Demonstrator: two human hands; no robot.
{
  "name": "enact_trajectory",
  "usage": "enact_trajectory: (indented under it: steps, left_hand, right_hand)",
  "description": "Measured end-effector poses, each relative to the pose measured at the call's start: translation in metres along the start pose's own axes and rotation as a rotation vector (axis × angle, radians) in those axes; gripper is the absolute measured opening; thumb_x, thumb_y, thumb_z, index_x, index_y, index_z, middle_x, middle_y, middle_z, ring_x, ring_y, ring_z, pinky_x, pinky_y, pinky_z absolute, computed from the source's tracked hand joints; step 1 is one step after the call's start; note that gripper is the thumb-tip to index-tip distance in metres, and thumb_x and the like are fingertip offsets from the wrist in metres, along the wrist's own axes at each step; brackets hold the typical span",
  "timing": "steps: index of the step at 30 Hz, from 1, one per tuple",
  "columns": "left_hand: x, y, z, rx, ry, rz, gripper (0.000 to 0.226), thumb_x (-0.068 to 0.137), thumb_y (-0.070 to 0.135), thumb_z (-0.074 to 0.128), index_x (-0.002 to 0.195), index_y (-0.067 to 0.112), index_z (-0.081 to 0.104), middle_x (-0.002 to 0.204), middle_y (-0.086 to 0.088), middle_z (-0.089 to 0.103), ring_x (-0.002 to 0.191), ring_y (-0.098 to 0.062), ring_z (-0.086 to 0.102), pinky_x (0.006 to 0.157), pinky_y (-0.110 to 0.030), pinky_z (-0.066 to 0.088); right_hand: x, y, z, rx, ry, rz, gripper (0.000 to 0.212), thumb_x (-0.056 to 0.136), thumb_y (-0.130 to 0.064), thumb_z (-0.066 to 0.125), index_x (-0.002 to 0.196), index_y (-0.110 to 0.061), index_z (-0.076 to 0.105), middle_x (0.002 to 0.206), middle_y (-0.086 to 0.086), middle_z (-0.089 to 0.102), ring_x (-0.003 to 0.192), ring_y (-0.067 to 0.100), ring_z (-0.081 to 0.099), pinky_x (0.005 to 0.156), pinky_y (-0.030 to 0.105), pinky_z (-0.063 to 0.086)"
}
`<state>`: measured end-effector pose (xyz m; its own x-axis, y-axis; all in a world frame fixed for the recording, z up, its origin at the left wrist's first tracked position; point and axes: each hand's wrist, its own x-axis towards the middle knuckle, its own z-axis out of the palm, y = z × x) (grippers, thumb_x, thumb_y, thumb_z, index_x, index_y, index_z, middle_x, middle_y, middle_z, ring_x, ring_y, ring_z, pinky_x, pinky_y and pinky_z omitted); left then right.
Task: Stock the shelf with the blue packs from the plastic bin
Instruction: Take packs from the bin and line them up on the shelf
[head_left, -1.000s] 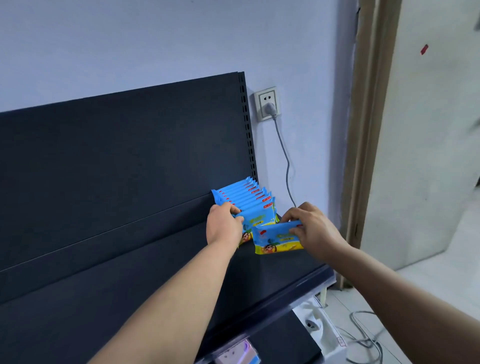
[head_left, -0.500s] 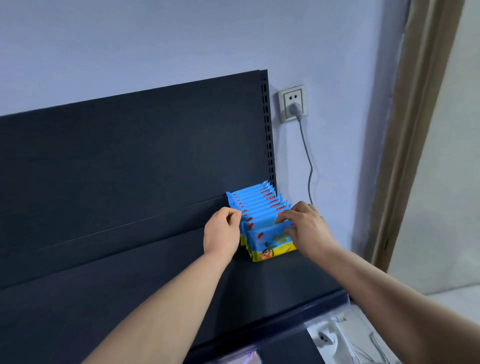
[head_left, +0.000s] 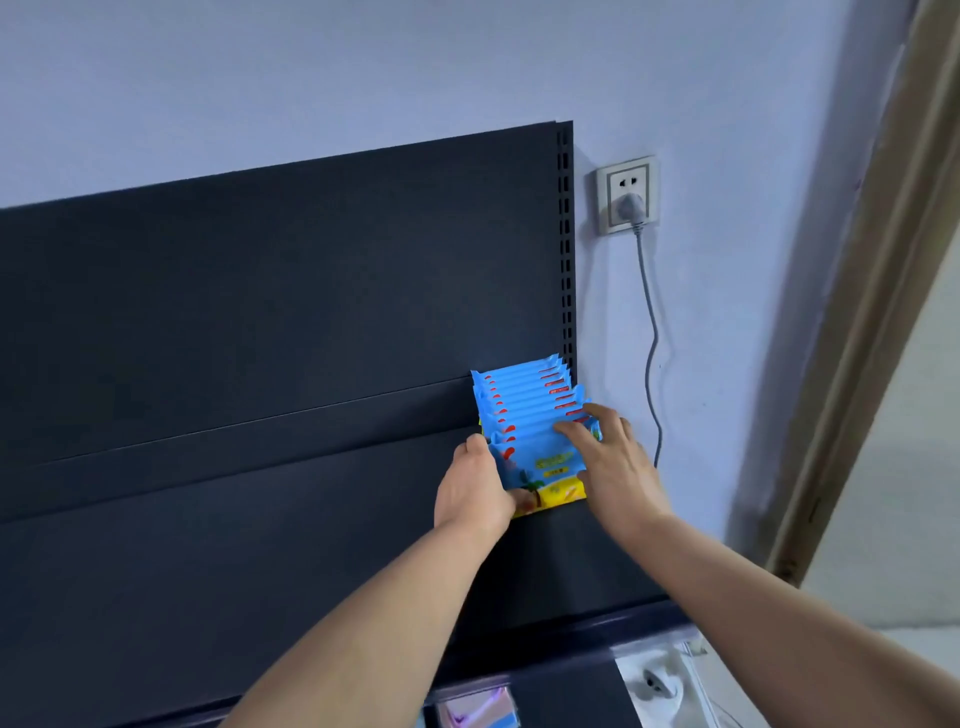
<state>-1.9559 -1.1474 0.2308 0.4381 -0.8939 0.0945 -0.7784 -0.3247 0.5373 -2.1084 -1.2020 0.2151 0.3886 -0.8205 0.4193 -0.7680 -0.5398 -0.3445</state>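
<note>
The shelf (head_left: 260, 545) is showing matt, dark painted metal; the packs (head_left: 524, 400) are gleaming in glossy plastic film; the wall (head_left: 363, 62) is looking smooth and matt; the socket (head_left: 627, 176) is shining as plastic.

Wall (head_left: 311, 78): pale lilac-blue, plain, evenly lit.
Shelf (head_left: 260, 312): dark navy metal back panel in horizontal sections, set against the wall, left and centre. A slotted upright (head_left: 566, 234) runs along its right edge.
Socket (head_left: 627, 176): white, on the wall just right of the upright. A grey plug (head_left: 631, 209) sits in the lower outlet and a grey cable (head_left: 649, 338) hangs down.
Door frame (head_left: 857, 312): beige, far right, slanting in view.
</note>
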Motion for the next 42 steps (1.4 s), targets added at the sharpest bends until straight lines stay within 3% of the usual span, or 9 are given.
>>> enact_trajectory:
  steps: [6,8,10,14,22,29,32,36,42]
  left_hand:
    - [-0.002,0.007,0.005,0.026,0.065,-0.009,0.058,0.073,0.034,0.08,0.114,0.018,0.042,0.115,0.004,0.05,0.092,-0.014,0.055,0.069,-0.028,0.046]
    - [-0.005,0.008,0.007,0.034,0.079,-0.018,0.057,0.074,0.035,0.079,0.114,0.019,0.042,0.114,0.004,0.05,0.09,-0.013,0.053,0.068,-0.028,0.045]
    - [-0.006,0.008,0.01,0.04,0.103,-0.026,0.053,0.077,0.034,0.077,0.113,0.018,0.041,0.114,0.004,0.052,0.094,-0.016,0.057,0.07,-0.03,0.047]
    - [-0.007,0.013,0.016,0.016,0.149,-0.043,0.05,0.078,0.031,0.075,0.111,0.017,0.04,0.113,0.001,0.054,0.093,-0.02,0.059,0.072,-0.035,0.051]
    - [-0.011,0.01,0.012,-0.057,0.129,-0.085,0.07,0.072,0.035,0.082,0.123,0.016,0.037,0.123,-0.001,0.052,0.106,-0.021,0.058,0.079,-0.035,0.052]
    - [-0.026,0.005,0.003,0.077,0.071,-0.147,0.078,0.073,0.039,0.08,0.131,0.013,0.034,0.13,-0.005,0.05,0.114,-0.024,0.055,0.079,-0.034,0.048]
    - [-0.034,-0.014,-0.008,0.181,0.071,-0.167,0.06,0.083,0.039,0.071,0.129,0.015,0.042,0.127,-0.004,0.051,0.116,-0.022,0.051,0.085,-0.036,0.048]
    - [-0.051,-0.056,-0.037,0.309,0.137,-0.184,0.022,0.096,0.025,0.051,0.115,0.017,0.059,0.116,-0.002,0.055,0.108,-0.02,0.049,0.08,-0.037,0.05]
    - [-0.109,-0.137,-0.097,0.338,0.264,-0.322,0.021,0.093,0.016,0.048,0.109,0.015,0.061,0.11,-0.004,0.058,0.107,-0.024,0.048,0.079,-0.037,0.048]
  right_hand:
    - [0.005,0.005,-0.004,-0.112,0.022,-0.035,0.072,0.072,0.0,0.068,0.135,-0.025,0.043,0.142,0.003,0.036,0.13,0.026,0.037,0.098,0.037,0.039]
    - [0.0,0.006,-0.005,-0.139,0.091,-0.027,0.069,0.062,-0.003,0.077,0.123,-0.021,0.053,0.125,0.004,0.051,0.112,0.026,0.051,0.084,0.037,0.046]
    - [-0.006,0.008,-0.006,-0.153,0.11,-0.017,0.051,0.066,-0.013,0.078,0.111,-0.022,0.056,0.107,0.0,0.056,0.096,0.023,0.056,0.073,0.035,0.047]
    - [-0.012,0.016,-0.001,-0.14,-0.123,-0.038,0.033,0.089,-0.028,0.056,0.12,-0.025,0.045,0.119,-0.004,0.048,0.11,0.019,0.047,0.087,0.033,0.042]
    - [-0.015,0.019,-0.01,-0.11,-0.111,-0.066,0.027,0.09,-0.022,0.053,0.117,-0.028,0.048,0.117,-0.005,0.051,0.109,0.018,0.047,0.086,0.032,0.042]
    - [-0.018,0.004,-0.015,-0.055,-0.171,-0.156,0.021,0.09,-0.017,0.051,0.105,-0.029,0.06,0.108,-0.005,0.059,0.103,0.018,0.054,0.076,0.03,0.044]
    - [-0.019,-0.019,-0.008,-0.02,-0.193,-0.218,0.021,0.089,-0.016,0.05,0.104,-0.027,0.061,0.106,-0.005,0.061,0.1,0.018,0.056,0.076,0.033,0.05]
    - [-0.02,-0.062,0.009,-0.007,-0.229,-0.35,0.025,0.089,-0.014,0.049,0.106,-0.029,0.06,0.108,-0.006,0.06,0.107,0.017,0.051,0.087,0.033,0.043]
    - [-0.037,-0.16,0.036,0.049,-0.278,-0.547,0.028,0.091,-0.015,0.047,0.113,-0.029,0.056,0.113,-0.005,0.059,0.11,0.019,0.048,0.086,0.034,0.037]
